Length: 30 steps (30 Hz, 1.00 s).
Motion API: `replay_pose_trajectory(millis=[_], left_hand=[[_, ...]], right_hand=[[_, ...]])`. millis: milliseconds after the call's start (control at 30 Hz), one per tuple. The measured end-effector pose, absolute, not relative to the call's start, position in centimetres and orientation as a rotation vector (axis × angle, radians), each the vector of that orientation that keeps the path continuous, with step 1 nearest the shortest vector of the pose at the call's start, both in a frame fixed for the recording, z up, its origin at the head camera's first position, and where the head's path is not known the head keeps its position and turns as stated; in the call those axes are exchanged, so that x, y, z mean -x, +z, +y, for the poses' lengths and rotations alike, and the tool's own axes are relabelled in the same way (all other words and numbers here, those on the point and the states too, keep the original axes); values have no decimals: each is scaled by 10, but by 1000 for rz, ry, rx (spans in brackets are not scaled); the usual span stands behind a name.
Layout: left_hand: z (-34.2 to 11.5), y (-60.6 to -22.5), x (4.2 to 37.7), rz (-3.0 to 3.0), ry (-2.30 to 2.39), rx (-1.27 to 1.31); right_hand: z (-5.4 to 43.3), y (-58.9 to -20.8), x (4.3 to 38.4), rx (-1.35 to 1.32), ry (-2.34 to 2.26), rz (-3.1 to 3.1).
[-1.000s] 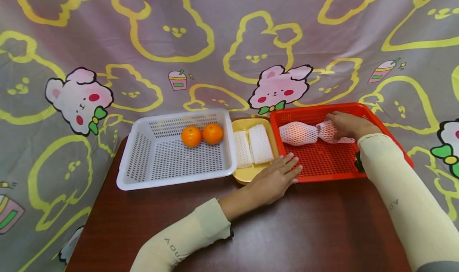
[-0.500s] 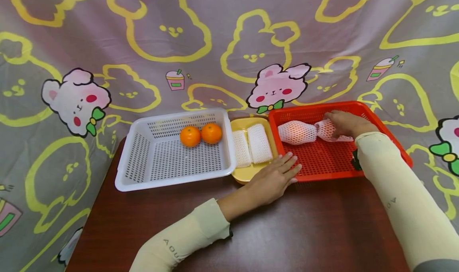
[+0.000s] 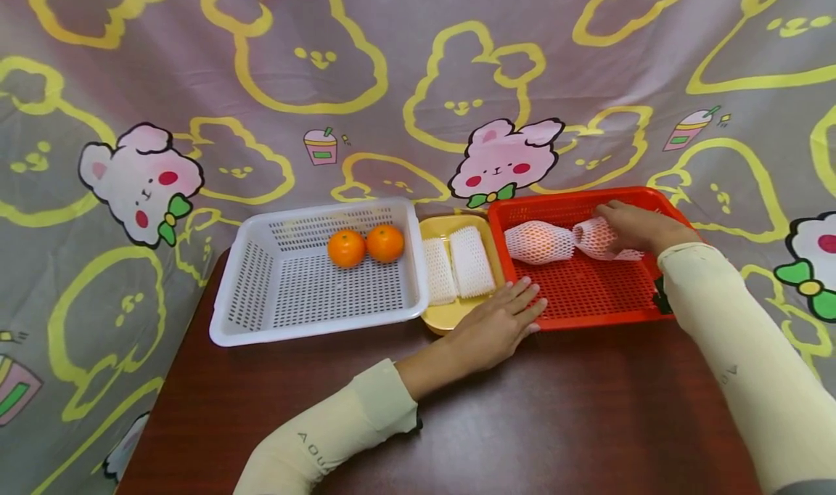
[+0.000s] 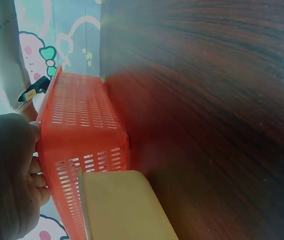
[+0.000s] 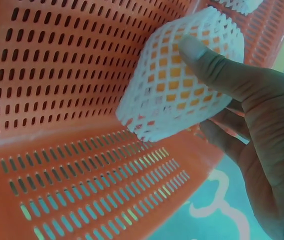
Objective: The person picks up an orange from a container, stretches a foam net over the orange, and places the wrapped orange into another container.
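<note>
White foam net is wrapped round an orange fruit (image 5: 167, 90), which is found inside the red basket (image 3: 588, 292), near its far wall. This fruit is held by the right hand (image 5: 277, 130): the thumb is pressed against the net, and the other fingers are partly hidden behind it, so the grip is closed to about the width of the fruit. Whether the fruit is lifted from the basket floor cannot be told.

Just to the left of it, in the same basket, a second wrapped fruit (image 3: 538, 242) is seen lying on its side. The left hand (image 3: 496, 328) is laid on the near left corner of the basket rim, with its fingers extended and a little spread; nothing is gripped by it as seen from above.

Beside the red basket, two white foam nets (image 3: 473, 263) are placed in a yellow tray (image 3: 451, 321). Farther left, two bare oranges (image 3: 366, 246) are kept side by side in a white basket (image 3: 313, 292). All three containers are set on a dark brown table (image 3: 522, 422), before a patterned cloth (image 3: 392, 45).
</note>
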<state>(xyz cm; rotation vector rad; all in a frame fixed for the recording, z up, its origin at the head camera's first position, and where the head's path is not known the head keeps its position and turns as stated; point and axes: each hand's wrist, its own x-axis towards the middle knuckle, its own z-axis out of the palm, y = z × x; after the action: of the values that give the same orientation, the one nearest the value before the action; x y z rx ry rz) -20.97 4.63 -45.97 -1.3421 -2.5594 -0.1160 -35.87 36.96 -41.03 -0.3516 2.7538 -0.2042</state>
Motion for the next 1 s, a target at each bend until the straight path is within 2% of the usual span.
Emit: replay_pose_trajectory(millis=[333,500,600,700,800,1000], left_hand=[[43,-459,214,-2546,-177,1335],[33,-450,208,-2525,-236,1301],[9,-435,205,-2542,-392,1212],[-25,-415,207,-2563,-619,1045],[-64,-397,215,-2590,-823,775],[-138,-382,246,-2600,-1152,254]], right_hand=[[342,-390,355,577,-105,2897],[300,-378,341,631,-374,2917],[263,-376,335,704,-608,2882],[221,-372,332,777,-795,2828],[176,-368,332,852,-922,2772],[85,-370,343,1043,-905,2677]])
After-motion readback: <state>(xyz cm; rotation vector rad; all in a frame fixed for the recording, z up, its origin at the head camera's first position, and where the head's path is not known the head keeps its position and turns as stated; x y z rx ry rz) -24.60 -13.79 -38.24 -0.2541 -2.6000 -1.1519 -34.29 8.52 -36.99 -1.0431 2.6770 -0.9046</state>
